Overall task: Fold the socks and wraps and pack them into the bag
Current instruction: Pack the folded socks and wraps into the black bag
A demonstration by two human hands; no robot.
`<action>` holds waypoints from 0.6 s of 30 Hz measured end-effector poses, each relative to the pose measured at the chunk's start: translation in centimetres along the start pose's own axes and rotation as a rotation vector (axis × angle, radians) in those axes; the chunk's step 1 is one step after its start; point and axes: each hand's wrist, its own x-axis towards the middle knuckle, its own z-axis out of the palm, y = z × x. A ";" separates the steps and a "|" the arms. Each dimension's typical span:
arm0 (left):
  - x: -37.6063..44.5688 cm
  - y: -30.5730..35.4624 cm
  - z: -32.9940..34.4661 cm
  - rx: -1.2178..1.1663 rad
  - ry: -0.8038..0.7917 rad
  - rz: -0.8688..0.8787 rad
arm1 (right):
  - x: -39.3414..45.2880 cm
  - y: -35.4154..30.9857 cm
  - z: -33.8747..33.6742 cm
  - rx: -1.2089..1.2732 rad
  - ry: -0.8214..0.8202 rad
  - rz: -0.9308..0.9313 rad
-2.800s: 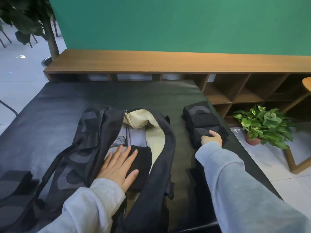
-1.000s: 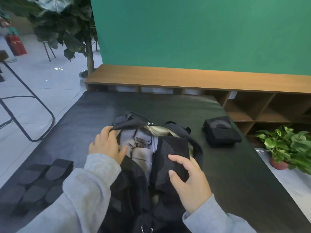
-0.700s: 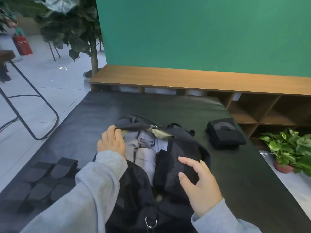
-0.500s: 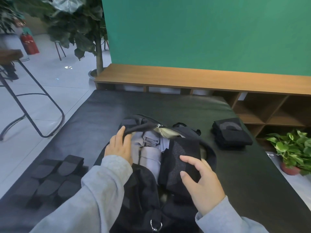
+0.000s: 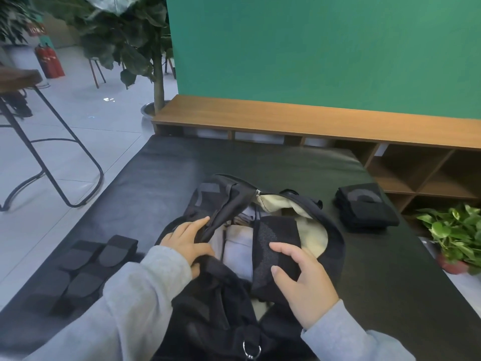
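Head view: black bag (image 5: pixel 335 246) unzipped mid-table (image 5: pixel 286 162). Left hand (image 5: pixel 188 242) curled round the bag's left flap, pulling it aside. Right hand (image 5: pixel 303 280) gripping a folded dark sock (image 5: pixel 276 246) standing inside the opening, beside pale grey folded pieces (image 5: pixel 236 251). Small stack of folded socks (image 5: pixel 364 207) near the right edge. More dark pieces (image 5: pixel 86 267) laid flat along the left edge.
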 end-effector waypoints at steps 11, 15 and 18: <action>-3.6 -0.5 -2.9 -0.198 0.592 0.220 | 2.1 -1.3 3.3 0.053 -0.127 0.098; -4.6 -1.3 -3.6 -0.147 0.678 0.291 | 3.5 -1.8 3.6 0.067 -0.089 0.118; -5.0 -1.5 -4.3 -0.198 0.710 0.297 | 4.2 -2.0 3.7 0.068 -0.059 0.151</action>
